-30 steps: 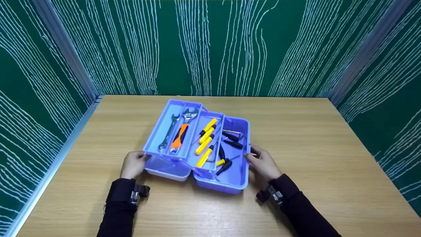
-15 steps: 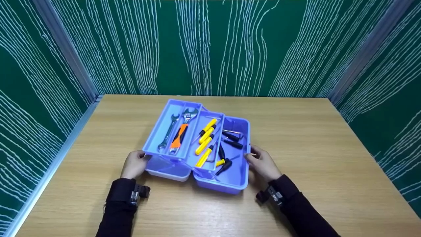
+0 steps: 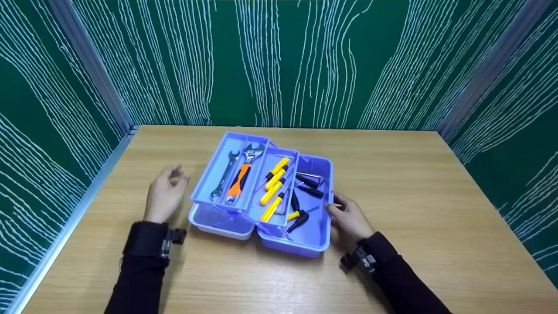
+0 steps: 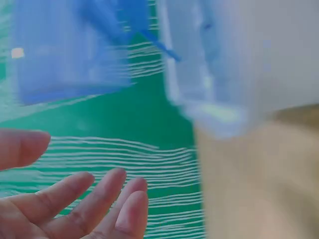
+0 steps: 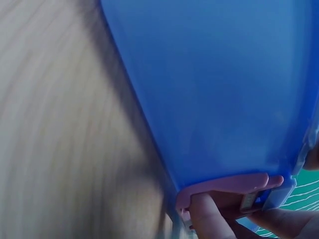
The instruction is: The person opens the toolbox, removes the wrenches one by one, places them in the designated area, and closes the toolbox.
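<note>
A: Where is the box [image 3: 301, 250]?
B: On the table [image 3: 414, 187], opened out between the two hands.
A: What does the left hand [image 3: 163, 198] hold?
B: Nothing. It is just beside the box's left side, apart from it, thumb and fingers spread.
A: And the right hand [image 3: 351, 218]?
B: It pinches the box's right side, thumb at the rim [image 3: 331, 174], fingers at a pink clasp [image 5: 229, 184].
A: What lies inside?
B: A wrench [image 3: 225, 176] and an orange-handled adjustable one [image 3: 238, 181], side by side in the left tray [image 3: 212, 176]. Yellow screwdrivers [image 3: 272, 192] slant across the middle tray [image 3: 255, 207]; black-handled tools [image 3: 309, 191] lie in the right compartment [image 3: 316, 231].
</note>
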A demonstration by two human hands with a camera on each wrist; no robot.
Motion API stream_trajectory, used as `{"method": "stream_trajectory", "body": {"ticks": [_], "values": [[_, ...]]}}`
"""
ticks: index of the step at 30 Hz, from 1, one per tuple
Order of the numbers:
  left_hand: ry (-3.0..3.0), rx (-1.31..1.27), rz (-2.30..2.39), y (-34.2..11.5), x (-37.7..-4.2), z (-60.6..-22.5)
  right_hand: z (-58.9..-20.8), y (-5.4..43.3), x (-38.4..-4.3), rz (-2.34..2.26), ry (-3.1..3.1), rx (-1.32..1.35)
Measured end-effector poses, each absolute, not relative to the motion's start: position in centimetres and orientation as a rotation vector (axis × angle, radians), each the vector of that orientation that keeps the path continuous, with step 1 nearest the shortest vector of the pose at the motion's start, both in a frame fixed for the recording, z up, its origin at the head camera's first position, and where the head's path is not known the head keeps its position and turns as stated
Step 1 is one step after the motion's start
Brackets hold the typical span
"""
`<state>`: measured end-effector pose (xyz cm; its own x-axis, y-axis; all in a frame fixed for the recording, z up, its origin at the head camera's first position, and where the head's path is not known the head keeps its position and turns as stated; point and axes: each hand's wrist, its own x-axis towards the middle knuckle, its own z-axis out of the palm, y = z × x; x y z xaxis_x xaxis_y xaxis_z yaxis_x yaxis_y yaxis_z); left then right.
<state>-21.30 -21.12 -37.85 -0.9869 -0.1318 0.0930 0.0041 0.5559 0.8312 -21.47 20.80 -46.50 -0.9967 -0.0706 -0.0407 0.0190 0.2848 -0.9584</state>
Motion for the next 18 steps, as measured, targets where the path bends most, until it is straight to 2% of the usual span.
{"method": "stream_trajectory", "body": {"ticks": [9, 18], "values": [[-2.821, -0.074, -1.166, -17.7, -23.3, -32.3, -46.3, 21.0, -21.4, -1.828, 2.454, -0.020], [-3.160, -0.181, -0.960, -14.4, -25.5, -30.9, -46.4, 20.8, -21.3, -1.838, 2.432, -0.022]]}}
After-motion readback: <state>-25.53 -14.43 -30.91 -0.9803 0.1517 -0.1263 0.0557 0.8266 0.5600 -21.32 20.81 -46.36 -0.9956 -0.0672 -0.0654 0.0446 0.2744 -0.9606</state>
